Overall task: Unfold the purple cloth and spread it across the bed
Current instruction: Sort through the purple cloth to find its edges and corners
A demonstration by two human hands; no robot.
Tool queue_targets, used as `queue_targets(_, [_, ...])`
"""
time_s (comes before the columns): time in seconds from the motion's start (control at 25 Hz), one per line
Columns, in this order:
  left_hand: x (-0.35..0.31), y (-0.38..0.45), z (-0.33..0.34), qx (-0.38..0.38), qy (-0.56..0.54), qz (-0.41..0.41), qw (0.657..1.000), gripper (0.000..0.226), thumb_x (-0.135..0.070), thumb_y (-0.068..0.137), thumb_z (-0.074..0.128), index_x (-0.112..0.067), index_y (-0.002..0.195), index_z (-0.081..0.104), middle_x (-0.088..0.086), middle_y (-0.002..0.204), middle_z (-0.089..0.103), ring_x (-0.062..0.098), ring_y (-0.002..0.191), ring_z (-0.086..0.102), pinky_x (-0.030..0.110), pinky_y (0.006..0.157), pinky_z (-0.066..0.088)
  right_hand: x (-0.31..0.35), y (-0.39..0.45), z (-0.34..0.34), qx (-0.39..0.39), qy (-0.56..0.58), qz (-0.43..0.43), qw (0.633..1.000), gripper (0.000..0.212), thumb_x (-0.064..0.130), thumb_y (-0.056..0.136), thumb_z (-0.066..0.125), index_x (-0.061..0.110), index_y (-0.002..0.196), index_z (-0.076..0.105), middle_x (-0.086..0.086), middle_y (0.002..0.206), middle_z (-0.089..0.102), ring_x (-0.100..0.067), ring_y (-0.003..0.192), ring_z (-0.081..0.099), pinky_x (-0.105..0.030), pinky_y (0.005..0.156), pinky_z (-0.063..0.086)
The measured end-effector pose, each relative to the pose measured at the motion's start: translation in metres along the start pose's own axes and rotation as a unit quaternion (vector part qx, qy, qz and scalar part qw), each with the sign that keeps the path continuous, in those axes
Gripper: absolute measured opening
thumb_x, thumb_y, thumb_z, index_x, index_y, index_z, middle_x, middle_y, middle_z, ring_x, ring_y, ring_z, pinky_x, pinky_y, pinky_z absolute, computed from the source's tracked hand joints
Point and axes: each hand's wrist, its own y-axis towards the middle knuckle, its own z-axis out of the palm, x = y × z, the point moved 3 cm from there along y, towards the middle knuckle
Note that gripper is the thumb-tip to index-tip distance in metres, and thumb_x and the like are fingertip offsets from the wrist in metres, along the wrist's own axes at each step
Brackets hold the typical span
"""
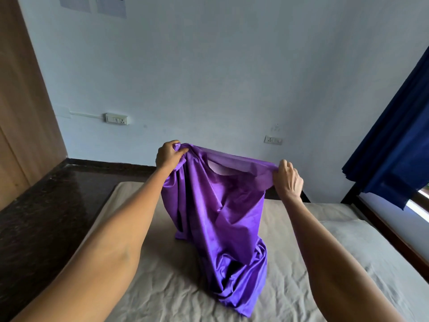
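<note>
A shiny purple cloth (218, 214) hangs in front of me, lifted above the bed (144, 282). My left hand (168, 155) grips a bunched upper corner of it. My right hand (287, 178) pinches the top edge further right, so a short band of fabric is stretched between the two hands. Below the hands the cloth falls in folds, and its lower end lies crumpled on the beige sheet near the middle of the bed.
The bed's beige sheet is wrinkled. A dark stone floor (46, 205) runs along the left, beside a wooden door (21, 112). A dark blue curtain (399, 140) hangs at the right over a window sill. The pale wall (209, 77) behind carries two switch plates.
</note>
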Motion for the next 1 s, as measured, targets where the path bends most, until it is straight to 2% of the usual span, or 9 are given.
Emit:
queue_targets(0.12, [-0.009,0.007,0.0,0.009,-0.04,0.037,0.999,0.034,-0.03,0.079,0.07,-0.004,0.067,0.052,0.02,0.066,0.048,0.024,0.066,0.041,0.03,0.062,0.032,-0.034,-0.003,-0.003,-0.02,-0.029,0.06,0.998,0.02,0.004,0.084,0.041,0.004,0.1,0.053,-0.023,0.108,0.064,-0.041,0.101,0.06,-0.041,0.078,0.047])
queue_targets(0.24, [-0.008,0.009,0.003,0.015,-0.044,0.038,0.998,0.029,-0.028,0.078,0.071,-0.002,0.072,0.057,0.023,0.073,0.055,0.024,0.068,0.043,0.029,0.064,0.033,-0.05,-0.002,0.008,-0.004,0.097,0.231,0.968,0.026,0.006,0.086,0.044,0.002,0.111,0.049,-0.027,0.116,0.06,-0.043,0.105,0.059,-0.045,0.088,0.047])
queue_targets(0.36, [-0.003,0.005,0.008,0.005,-0.037,0.02,0.999,0.027,-0.027,0.08,0.069,-0.004,0.072,0.056,0.013,0.068,0.049,0.025,0.067,0.043,0.029,0.063,0.032,-0.064,0.003,0.032,0.056,0.39,0.411,0.822,0.03,0.005,0.087,0.04,0.001,0.116,0.047,-0.024,0.121,0.057,-0.039,0.077,0.062,-0.052,0.08,0.053])
queue_targets(0.44, [0.001,0.004,0.008,-0.007,-0.035,0.014,0.999,0.027,-0.026,0.081,0.069,-0.008,0.07,0.052,0.01,0.067,0.047,0.025,0.067,0.043,0.029,0.064,0.032,-0.066,0.002,0.036,0.067,0.536,0.438,0.718,0.029,-0.005,0.091,0.031,-0.002,0.112,0.05,-0.025,0.114,0.055,-0.039,0.072,0.059,-0.049,0.073,0.055])
queue_targets(0.48, [0.002,0.003,0.007,-0.014,-0.031,0.012,0.999,0.027,-0.026,0.081,0.069,-0.01,0.069,0.051,0.01,0.067,0.047,0.025,0.068,0.043,0.029,0.064,0.032,-0.067,0.002,0.034,0.051,0.565,0.432,0.701,0.027,-0.008,0.091,0.029,-0.004,0.105,0.051,-0.025,0.111,0.053,-0.037,0.072,0.059,-0.042,0.064,0.058])
queue_targets(0.6, [0.001,0.001,0.013,-0.012,-0.013,0.01,1.0,0.026,-0.025,0.082,0.068,-0.012,0.071,0.049,0.01,0.07,0.05,0.026,0.07,0.046,0.029,0.065,0.033,-0.069,0.007,0.028,-0.001,0.544,0.395,0.74,0.036,-0.006,0.089,0.026,0.005,0.105,0.057,-0.017,0.106,0.048,-0.023,0.052,0.05,-0.026,0.037,0.053])
queue_targets(0.76, [0.009,-0.003,0.02,-0.008,0.019,-0.02,1.0,0.021,-0.026,0.083,0.067,-0.011,0.076,0.054,0.012,0.075,0.055,0.034,0.079,0.055,0.029,0.066,0.034,-0.08,0.012,0.026,0.035,0.51,0.344,0.788,0.048,-0.009,0.086,0.026,0.003,0.111,0.065,-0.018,0.111,0.06,-0.022,0.065,0.057,-0.027,0.054,0.058])
queue_targets(0.88, [0.019,-0.003,0.017,-0.016,0.047,-0.033,0.998,0.02,-0.025,0.083,0.066,-0.006,0.085,0.061,0.02,0.087,0.064,0.038,0.088,0.059,0.032,0.068,0.037,-0.083,0.017,0.024,0.097,0.44,0.238,0.86,0.048,-0.017,0.082,0.036,-0.002,0.122,0.058,-0.013,0.106,0.058,-0.015,0.072,0.056,-0.011,0.051,0.05])
queue_targets(1.0, [0.022,-0.003,0.015,-0.014,0.057,-0.035,0.998,0.02,-0.025,0.083,0.067,-0.006,0.086,0.062,0.02,0.09,0.065,0.039,0.089,0.059,0.033,0.069,0.038,-0.078,0.019,0.017,0.162,0.128,0.018,0.978,0.043,-0.004,0.078,0.062,-0.001,0.121,0.06,-0.018,0.108,0.061,-0.03,0.097,0.059,-0.023,0.076,0.049])
